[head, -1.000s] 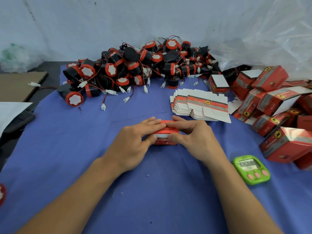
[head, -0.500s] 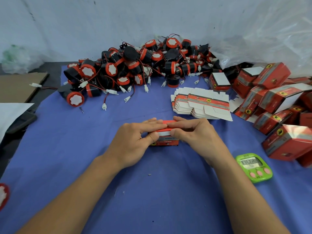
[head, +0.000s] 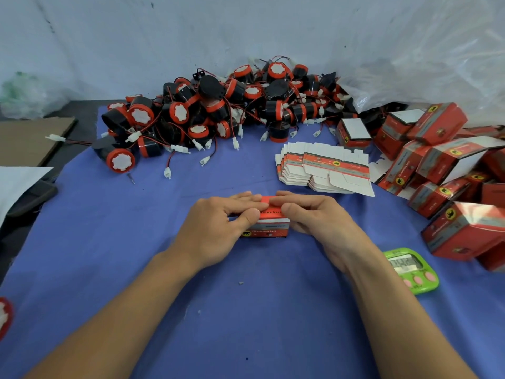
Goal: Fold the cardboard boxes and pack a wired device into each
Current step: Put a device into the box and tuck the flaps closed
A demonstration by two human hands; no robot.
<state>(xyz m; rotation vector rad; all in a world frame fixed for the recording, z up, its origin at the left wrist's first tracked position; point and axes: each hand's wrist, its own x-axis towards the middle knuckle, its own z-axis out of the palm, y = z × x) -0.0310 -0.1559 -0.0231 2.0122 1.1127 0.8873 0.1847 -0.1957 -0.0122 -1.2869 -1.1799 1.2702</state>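
Note:
A small red cardboard box stands on the blue cloth at the middle. My left hand grips its left side, fingers laid across the top and thumb on the front face. My right hand holds the right side the same way, fingertips meeting the left hand's over the top flap. The box's inside is hidden. A stack of flat unfolded boxes lies just behind to the right. A big heap of black-and-red round wired devices with white plugs fills the back of the cloth.
Several folded red boxes are piled at the right. A green timer lies by my right forearm. One device sits at the left edge. Brown cardboard and white paper lie off the cloth, left. Plastic sheeting hangs behind.
Both hands stayed on the box; the fingers have slid further over the top flap, and the box's front face shows more than before.

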